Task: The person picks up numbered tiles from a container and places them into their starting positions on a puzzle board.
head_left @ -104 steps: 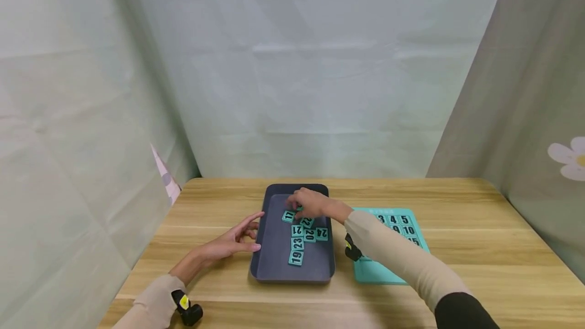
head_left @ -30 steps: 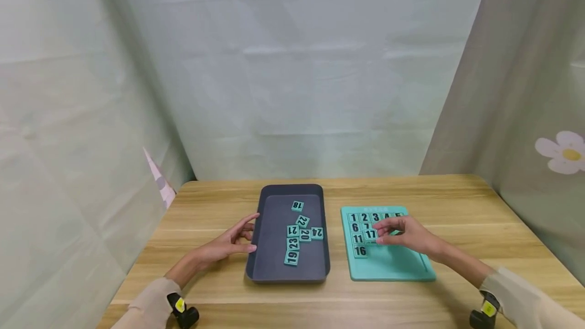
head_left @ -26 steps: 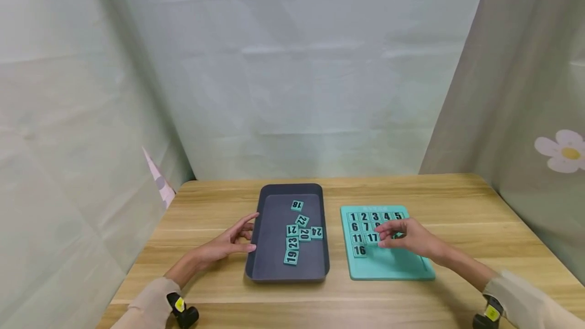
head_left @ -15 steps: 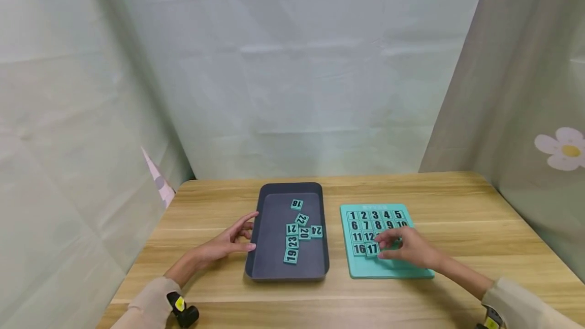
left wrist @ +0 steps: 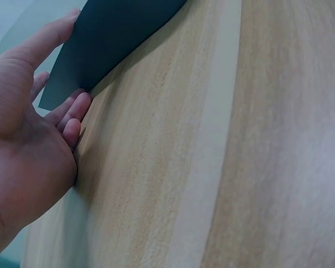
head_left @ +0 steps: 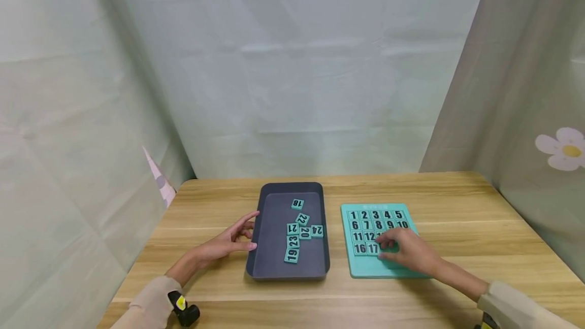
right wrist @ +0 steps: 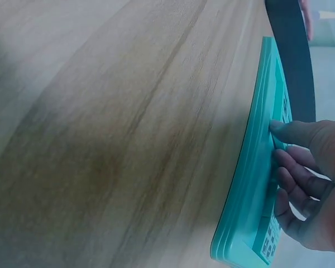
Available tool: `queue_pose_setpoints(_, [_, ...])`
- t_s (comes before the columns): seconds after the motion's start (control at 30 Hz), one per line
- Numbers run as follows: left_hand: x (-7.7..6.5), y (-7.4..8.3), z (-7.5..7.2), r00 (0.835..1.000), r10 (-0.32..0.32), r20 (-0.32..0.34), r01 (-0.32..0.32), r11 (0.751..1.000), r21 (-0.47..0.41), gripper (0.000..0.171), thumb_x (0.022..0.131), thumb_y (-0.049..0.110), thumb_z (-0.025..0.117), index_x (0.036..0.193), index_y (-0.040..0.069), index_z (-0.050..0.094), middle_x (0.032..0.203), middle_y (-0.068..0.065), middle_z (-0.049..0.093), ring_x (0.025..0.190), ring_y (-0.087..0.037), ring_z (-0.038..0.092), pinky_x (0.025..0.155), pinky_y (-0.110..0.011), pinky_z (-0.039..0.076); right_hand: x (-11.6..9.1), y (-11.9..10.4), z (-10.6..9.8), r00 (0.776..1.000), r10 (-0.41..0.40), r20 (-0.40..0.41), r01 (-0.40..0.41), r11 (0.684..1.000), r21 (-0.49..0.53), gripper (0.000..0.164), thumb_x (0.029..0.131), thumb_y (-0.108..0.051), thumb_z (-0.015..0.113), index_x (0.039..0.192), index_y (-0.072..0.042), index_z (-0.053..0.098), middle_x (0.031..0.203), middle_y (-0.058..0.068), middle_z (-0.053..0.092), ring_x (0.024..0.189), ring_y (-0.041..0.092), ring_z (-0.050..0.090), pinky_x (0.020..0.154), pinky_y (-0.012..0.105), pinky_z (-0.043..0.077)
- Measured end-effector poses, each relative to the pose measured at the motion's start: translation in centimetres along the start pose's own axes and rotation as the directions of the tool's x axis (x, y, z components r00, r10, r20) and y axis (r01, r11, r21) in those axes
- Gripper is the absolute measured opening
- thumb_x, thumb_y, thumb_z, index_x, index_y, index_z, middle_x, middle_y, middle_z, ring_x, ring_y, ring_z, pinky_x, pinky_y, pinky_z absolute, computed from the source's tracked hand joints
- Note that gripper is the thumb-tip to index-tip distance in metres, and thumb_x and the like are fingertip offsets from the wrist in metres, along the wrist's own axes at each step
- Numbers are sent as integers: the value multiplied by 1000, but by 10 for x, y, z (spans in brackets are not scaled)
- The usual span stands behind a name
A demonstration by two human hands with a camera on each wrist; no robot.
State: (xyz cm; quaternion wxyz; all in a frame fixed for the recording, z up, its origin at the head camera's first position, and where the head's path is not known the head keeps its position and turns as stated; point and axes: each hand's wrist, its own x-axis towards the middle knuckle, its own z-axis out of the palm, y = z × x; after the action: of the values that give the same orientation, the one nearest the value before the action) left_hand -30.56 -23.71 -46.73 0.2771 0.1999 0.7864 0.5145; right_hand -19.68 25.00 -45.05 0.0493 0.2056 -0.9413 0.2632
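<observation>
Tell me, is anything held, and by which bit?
Maybe tile 17, by its right edge; I can't tell if the right grip pinches it. The left grip only touches the tray.

The left hand (head_left: 230, 239) is at the left side of the dark tray (head_left: 274, 263), its thumb and pointing finger spread wide, touching the tray's edge. The right hand (head_left: 411, 251) is right of the tray, fingers bent, thumb apart from them.
</observation>
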Motion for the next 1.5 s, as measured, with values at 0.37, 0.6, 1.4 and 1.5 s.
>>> queue_pose_setpoints(0.37, [1,-1,3,1000,23,5,-23,1000,-1,82,99,24,68,164,28,17,155,-19,32,126,-30,40,101,-39,34,2,3,-2,1000,-20,-2,20,1000,12,28,78,-18,88,101,-5,78,89,-5,74,77,0,58,67,23,51])
queue_pose_setpoints(0.6, [0,-2,1,1000,21,-5,-21,1000,0,82,99,24,68,164,29,18,155,-18,32,126,-30,41,100,-40,35,41,-3,-17,993,-120,-16,120,992,30,25,84,-11,83,107,-1,76,95,6,77,79,5,63,70,29,54])
queue_pose_setpoints(1.4, [-3,-2,8,999,39,2,-39,999,-8,81,99,22,67,164,28,19,154,-18,32,126,-29,40,101,-39,34,216,-58,49,927,-219,304,294,928,-229,41,91,-4,73,132,-9,68,122,10,68,123,35,56,105,58,39])
queue_pose_setpoints(1.5, [-2,-2,10,999,41,2,-41,999,-17,81,99,22,68,164,29,19,154,-18,32,126,-29,40,101,-39,34,218,-58,52,927,-176,330,264,932,-246,40,93,-5,72,133,-12,68,130,10,65,127,36,52,107,60,37])
